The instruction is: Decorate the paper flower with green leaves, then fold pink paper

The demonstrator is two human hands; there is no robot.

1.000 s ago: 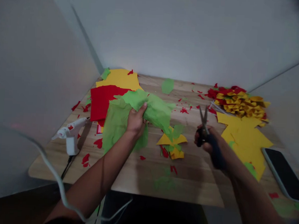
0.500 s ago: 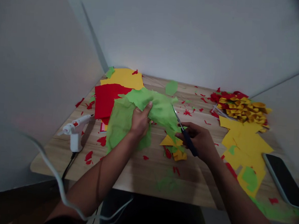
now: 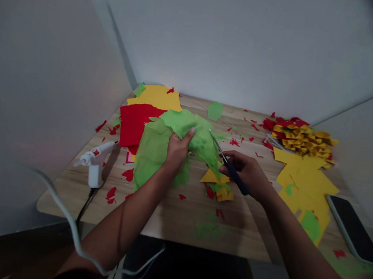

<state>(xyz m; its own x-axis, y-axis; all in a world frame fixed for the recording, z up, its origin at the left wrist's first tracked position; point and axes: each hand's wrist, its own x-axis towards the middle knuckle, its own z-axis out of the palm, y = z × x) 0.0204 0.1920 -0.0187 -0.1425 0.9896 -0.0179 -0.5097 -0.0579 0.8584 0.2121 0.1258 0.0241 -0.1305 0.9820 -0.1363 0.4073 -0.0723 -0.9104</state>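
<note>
My left hand (image 3: 177,151) is closed on a thin, light green sheet (image 3: 154,150), thumb on top. The sheet looks like tissue paper or felt; I cannot tell which. Its left part hangs down and its right part spreads toward the scissors. In my right hand (image 3: 246,172) is a pair of scissors (image 3: 236,178) with dark blue handles, blades pointing up and left at the green sheet's right edge. Below the blades lies a small heap of yellow, green and red scraps (image 3: 223,192) on the table. My right fingers partly hide the handles.
At the left stands a white glue gun (image 3: 95,167) with a black cord. Red sheets (image 3: 137,121) and a yellow sheet (image 3: 160,96) lie behind the green one. Ruffled red and yellow pieces (image 3: 303,140), yellow cut sheets (image 3: 307,180) and a phone (image 3: 353,227) occupy the right side.
The green sheet's right edge has drawn in, and a loose green scrap at its right tip is gone from there. The scissors' blades have shifted slightly left. Both hands keep their hold.
</note>
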